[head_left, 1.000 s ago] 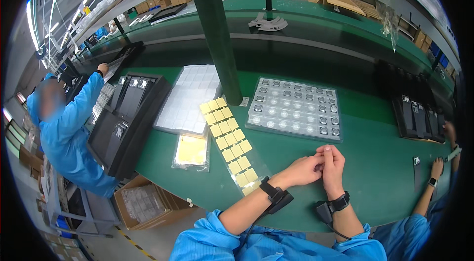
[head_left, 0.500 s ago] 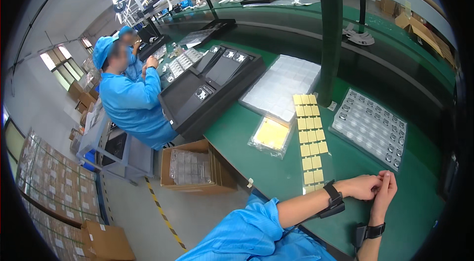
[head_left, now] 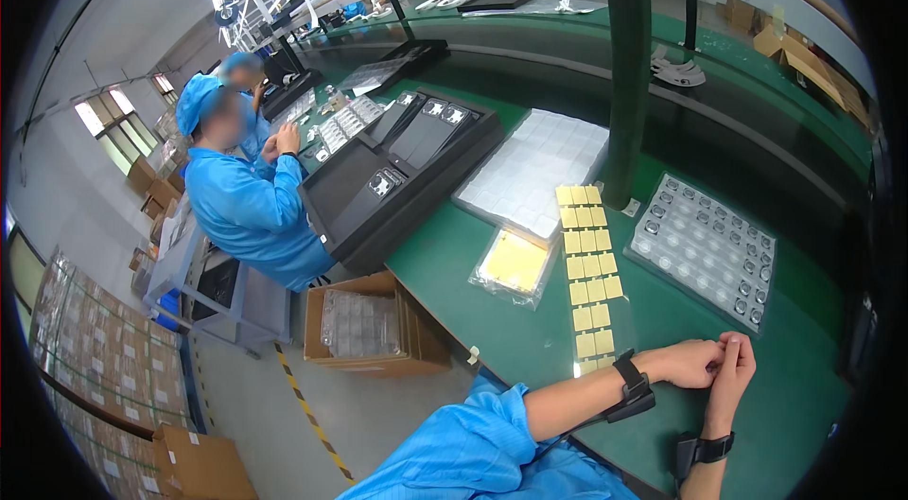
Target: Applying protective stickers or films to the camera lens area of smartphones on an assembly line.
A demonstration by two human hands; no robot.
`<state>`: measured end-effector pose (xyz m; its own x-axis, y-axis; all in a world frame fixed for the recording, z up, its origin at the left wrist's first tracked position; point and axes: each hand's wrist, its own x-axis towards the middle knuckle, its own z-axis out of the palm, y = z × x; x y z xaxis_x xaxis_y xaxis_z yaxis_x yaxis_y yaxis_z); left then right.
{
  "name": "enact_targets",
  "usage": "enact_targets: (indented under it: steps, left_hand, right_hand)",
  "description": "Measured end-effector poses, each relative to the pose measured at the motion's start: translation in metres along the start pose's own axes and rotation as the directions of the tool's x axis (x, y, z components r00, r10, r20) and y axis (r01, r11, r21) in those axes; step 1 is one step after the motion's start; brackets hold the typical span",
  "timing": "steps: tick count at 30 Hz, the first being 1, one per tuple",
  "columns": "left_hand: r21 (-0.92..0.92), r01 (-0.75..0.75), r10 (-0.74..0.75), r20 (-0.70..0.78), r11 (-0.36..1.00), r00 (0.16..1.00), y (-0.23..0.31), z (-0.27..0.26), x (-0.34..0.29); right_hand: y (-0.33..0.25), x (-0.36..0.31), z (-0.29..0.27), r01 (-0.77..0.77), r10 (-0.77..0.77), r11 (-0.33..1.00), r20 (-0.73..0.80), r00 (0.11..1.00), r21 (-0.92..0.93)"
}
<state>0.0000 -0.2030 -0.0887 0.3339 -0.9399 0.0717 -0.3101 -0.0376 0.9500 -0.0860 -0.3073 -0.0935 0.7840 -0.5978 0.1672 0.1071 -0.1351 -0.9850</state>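
Note:
My left hand (head_left: 689,364) and my right hand (head_left: 732,371) meet over the front right of the green table, fingertips together. Both have their fingers closed in a pinch. Anything between them is too small or hidden to make out. Just beyond them lies a clear plastic tray (head_left: 673,245) with round, lens-like metal parts in some of its pockets. Left of my hands, a clear sheet carries rows of yellow square stickers (head_left: 588,265); my left forearm crosses near its front end.
A clear bag with yellow sheets (head_left: 514,263) lies left of the stickers. Behind it rests a white compartment tray (head_left: 534,164). A green post (head_left: 626,93) rises behind. Further left are a black tray (head_left: 340,207), a cardboard box (head_left: 416,339) and a co-worker (head_left: 241,202).
The view has shifted slightly. My hands stay together in nearly the same place, with the fingers moving only a little. The co-worker's hands have shifted slightly.

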Motion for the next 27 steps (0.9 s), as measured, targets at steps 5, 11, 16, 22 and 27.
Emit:
enact_targets:
  steps: [5, 11, 16, 22, 27]
  left_hand:
    - [-0.047, -0.05, 0.051, 0.018, 0.998, 0.999, -0.009, 0.008, 0.012]
    - [-0.066, 0.001, 0.003, 0.063, 0.998, 0.998, -0.002, -0.008, 0.001]
    - [-0.014, 0.129, -0.127, 0.121, 0.992, 0.985, 0.008, -0.005, 0.001]
    - [-0.044, 0.274, -0.27, 0.08, 0.961, 0.959, 0.018, -0.008, -0.004]
    - [-0.07, 0.312, -0.307, 0.074, 0.948, 0.949, 0.014, -0.009, 0.0]
  right_hand:
    - [-0.006, -0.001, -0.008, -0.009, 0.005, 0.997, -0.052, 0.999, -0.079]
    - [-0.018, -0.001, 0.007, -0.016, 0.019, 0.993, 0.026, 0.999, -0.113]
    - [-0.017, -0.008, 0.002, 0.002, -0.003, 0.995, -0.007, 1.0, -0.096]
    - [-0.014, -0.006, 0.005, 0.04, -0.036, 0.991, 0.029, 0.999, -0.124]
    - [-0.022, -0.004, 0.003, 0.029, -0.024, 0.989, 0.033, 0.999, -0.144]
